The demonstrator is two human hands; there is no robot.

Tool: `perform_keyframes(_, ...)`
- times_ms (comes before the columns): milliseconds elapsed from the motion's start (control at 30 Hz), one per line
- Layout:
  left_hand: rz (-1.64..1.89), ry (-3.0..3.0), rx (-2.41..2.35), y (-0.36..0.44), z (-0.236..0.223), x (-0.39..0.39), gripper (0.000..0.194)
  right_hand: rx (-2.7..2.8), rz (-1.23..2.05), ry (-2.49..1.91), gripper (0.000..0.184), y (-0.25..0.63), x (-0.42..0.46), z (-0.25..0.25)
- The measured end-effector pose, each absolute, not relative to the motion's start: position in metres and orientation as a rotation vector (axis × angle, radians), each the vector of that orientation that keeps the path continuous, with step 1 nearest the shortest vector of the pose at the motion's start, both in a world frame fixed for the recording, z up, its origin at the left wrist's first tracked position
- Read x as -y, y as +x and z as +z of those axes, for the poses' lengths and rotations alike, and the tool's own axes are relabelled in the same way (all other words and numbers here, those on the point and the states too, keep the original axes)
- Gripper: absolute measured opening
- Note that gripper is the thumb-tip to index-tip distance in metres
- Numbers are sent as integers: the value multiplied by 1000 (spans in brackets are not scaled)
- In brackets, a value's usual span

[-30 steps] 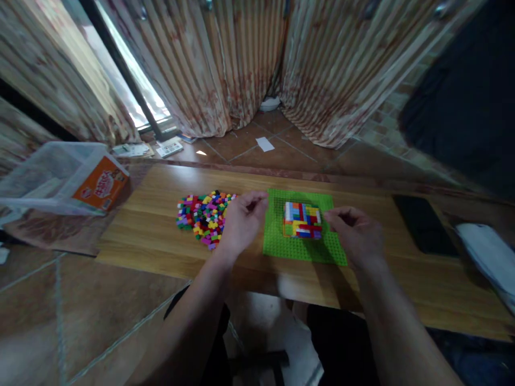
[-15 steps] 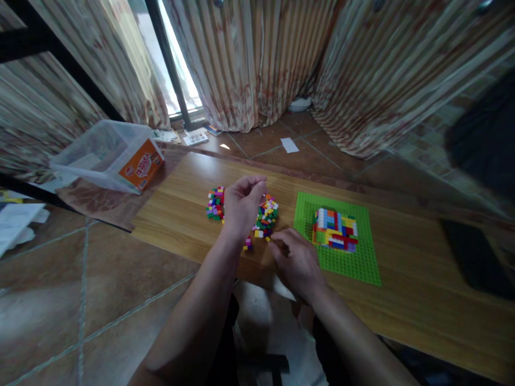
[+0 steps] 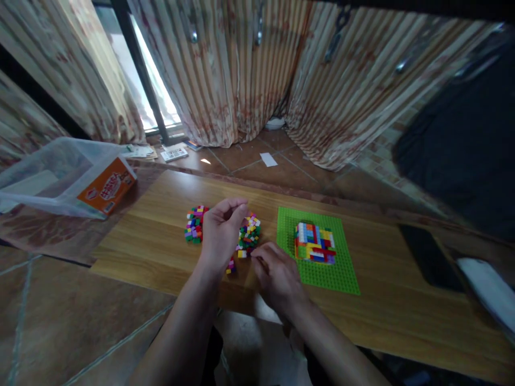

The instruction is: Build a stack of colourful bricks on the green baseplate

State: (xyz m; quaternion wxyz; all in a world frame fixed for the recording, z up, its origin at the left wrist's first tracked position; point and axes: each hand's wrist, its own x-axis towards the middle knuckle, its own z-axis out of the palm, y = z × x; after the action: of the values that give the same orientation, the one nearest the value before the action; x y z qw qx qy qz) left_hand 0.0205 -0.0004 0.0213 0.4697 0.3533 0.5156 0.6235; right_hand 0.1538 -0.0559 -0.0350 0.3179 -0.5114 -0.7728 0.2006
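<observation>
My left hand (image 3: 220, 231) hangs over the loose toy bricks, thumb and fingers pinched together. Whatever it holds, if anything, is too small to tell. My right hand (image 3: 279, 276) lies low at the near right side of the brick pile (image 3: 250, 235), its fingers curled with the tips closed by a white-and-yellow brick (image 3: 242, 253). What lies in those fingertips is hidden. Another pile of mixed bricks (image 3: 194, 228) shows left of my left hand, which covers part of it. Right of my right hand, a built block of colourful bricks (image 3: 316, 244) stands on a green baseplate (image 3: 333, 281).
All this is on a long wooden table (image 3: 148, 252). A clear plastic bin (image 3: 52, 201) with an orange label stands beyond its left end. A black flat object (image 3: 430, 257) lies towards the right, near a white object (image 3: 488, 292). Curtains (image 3: 209, 80) hang behind.
My view has swung to the right, so the table's things sit further left and lower. My right fingertips now cover the spot where a small yellow brick lay. The left hand stays pinched.
</observation>
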Motion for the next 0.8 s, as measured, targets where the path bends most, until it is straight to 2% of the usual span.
perform_keyframes(300, 1403, 959, -1243, 35, 16, 3, 19, 1502, 556, -1447, 10, 271, 38, -1)
perform_keyframes(467, 1315, 1095, -1227, 49, 10, 2, 16, 1567, 550, -1536, 12, 305, 40, -6)
perform_keyframes(800, 1067, 1438, -1135, 79, -5, 6, 15, 1790, 479, -1557, 22, 302, 42, -8)
